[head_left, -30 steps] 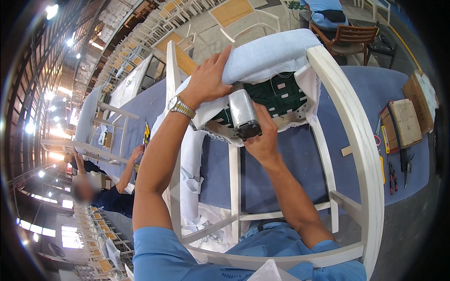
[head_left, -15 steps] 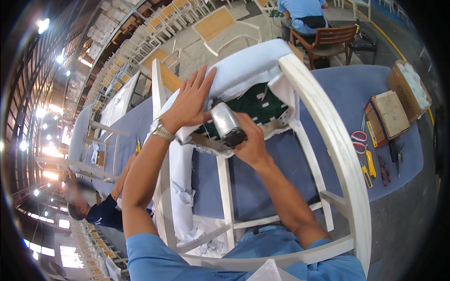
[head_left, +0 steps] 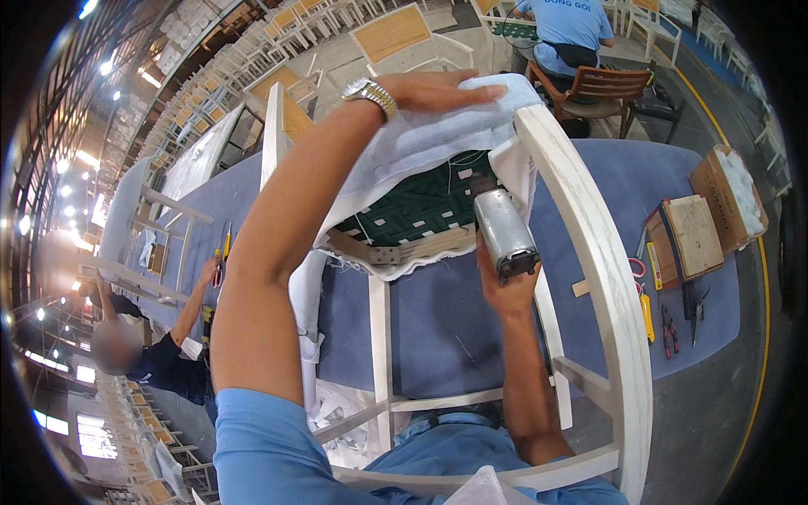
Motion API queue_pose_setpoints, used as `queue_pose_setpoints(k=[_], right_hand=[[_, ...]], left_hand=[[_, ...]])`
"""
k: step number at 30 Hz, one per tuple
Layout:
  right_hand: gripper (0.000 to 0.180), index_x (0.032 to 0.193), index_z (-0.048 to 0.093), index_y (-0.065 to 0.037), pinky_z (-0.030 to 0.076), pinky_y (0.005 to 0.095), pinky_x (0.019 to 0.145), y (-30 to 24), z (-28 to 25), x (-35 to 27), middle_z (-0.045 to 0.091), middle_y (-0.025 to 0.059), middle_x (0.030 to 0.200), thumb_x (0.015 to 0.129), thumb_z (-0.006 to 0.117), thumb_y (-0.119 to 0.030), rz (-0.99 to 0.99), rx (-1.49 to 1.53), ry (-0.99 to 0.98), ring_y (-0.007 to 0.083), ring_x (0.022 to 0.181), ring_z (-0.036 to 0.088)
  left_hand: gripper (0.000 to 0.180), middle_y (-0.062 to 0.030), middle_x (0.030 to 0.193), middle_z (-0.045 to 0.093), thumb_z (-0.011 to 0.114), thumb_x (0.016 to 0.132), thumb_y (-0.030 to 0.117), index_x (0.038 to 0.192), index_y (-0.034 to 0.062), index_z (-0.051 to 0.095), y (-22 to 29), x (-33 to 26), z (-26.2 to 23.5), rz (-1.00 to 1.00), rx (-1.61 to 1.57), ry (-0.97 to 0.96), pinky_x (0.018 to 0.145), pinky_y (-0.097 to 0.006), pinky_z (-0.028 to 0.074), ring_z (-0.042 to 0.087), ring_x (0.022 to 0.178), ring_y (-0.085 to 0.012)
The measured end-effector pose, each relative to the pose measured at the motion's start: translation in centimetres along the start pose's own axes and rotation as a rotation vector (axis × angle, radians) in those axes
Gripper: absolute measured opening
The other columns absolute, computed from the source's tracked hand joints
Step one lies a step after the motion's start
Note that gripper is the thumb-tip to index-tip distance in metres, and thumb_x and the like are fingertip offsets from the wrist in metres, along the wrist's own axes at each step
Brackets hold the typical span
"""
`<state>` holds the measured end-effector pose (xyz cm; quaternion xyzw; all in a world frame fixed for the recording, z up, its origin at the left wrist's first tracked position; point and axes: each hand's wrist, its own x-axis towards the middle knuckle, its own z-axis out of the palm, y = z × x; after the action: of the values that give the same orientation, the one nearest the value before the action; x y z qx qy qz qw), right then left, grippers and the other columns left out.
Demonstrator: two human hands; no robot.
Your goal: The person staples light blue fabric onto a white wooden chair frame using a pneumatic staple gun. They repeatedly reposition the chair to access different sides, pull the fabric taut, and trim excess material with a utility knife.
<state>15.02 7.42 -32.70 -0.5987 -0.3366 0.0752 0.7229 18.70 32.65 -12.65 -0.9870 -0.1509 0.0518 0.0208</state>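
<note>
Head view, and the right hand (head_left: 510,290) wraps round the silver staple gun (head_left: 503,225) beside green webbing (head_left: 412,202)! Up top, the left hand (head_left: 446,93) stretches flat across pale-blue fabric (head_left: 396,145) on the white chair (head_left: 581,206).

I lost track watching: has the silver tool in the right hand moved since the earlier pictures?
Yes: the silver tool has moved right, across the green webbing, nearer the thick white right-hand chair post.

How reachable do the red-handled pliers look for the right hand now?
Not very, probably: the right hand holds the silver tool, and the white chair frame stands between hand and pliers.
</note>
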Motion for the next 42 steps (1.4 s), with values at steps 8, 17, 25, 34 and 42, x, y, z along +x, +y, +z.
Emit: queue_pose_setpoints(k=[8, 17, 25, 34, 42], right_hand=[[0.041, 0.118, 0.063, 0.008, 0.052, 0.0308, 0.086, 0.1, 0.1, -2.6, 0.070, 0.0138, 0.103, 0.083, 0.078, -0.006, 0.138, 0.098, 0.022, 0.0204, 0.093, 0.069], [0.029, 0.113, 0.064, 0.003, 0.049, 0.0264, 0.060, 1.2, 0.2, -7.2, 0.067, 0.0061, 0.088, 0.091, 0.074, -0.013, 0.127, 0.050, -0.062, 0.0101, 0.070, 0.061], [0.032, 0.124, 0.061, 0.006, 0.047, 0.0233, 0.056, -0.9, 4.1, -6.0, 0.070, 0.0082, 0.097, 0.093, 0.069, 0.002, -0.108, 0.088, -0.055, 0.0066, 0.065, 0.057], [0.034, 0.111, 0.065, 0.004, 0.053, 0.0370, 0.080, -3.3, 12.0, -2.2, 0.068, 0.0173, 0.102, 0.079, 0.075, -0.001, -0.337, -0.037, -0.001, 0.0332, 0.088, 0.069], [0.021, 0.103, 0.066, 0.003, 0.054, 0.0373, 0.071, -3.4, 13.5, -1.3, 0.068, 0.0161, 0.094, 0.084, 0.074, -0.002, -0.437, -0.096, 0.002, 0.0304, 0.078, 0.070]], left_hand=[[0.098, -0.0185, 0.163, 0.033, 0.026, 0.095, 0.082, 0.158, 0.0074, 0.034, -7.2, -3.9, -2.5, -0.063, -0.467, 0.071, 0.126, -0.040, 0.020, 0.026, 0.153, -0.0321], [0.095, -0.0221, 0.156, 0.043, 0.044, 0.092, 0.080, 0.158, 0.0123, 0.037, -10.4, -13.1, 2.6, -0.066, -0.508, -0.020, 0.120, -0.043, 0.031, 0.042, 0.144, -0.0368], [0.113, -0.0232, 0.156, 0.042, 0.063, 0.077, 0.082, 0.161, 0.0153, 0.027, -8.3, -15.8, 4.0, -0.073, -0.272, 0.177, 0.114, -0.045, 0.039, 0.047, 0.139, -0.0413], [0.103, -0.0250, 0.146, 0.050, 0.077, 0.078, 0.051, 0.161, 0.0178, 0.026, -6.1, -16.8, 4.6, -0.143, 0.009, 0.264, 0.108, -0.050, 0.044, 0.053, 0.131, -0.0425], [0.100, -0.0227, 0.146, 0.050, 0.080, 0.077, 0.026, 0.160, 0.0190, 0.025, -6.0, -16.5, 5.9, -0.171, 0.062, 0.348, 0.107, -0.051, 0.045, 0.053, 0.132, -0.0414]])
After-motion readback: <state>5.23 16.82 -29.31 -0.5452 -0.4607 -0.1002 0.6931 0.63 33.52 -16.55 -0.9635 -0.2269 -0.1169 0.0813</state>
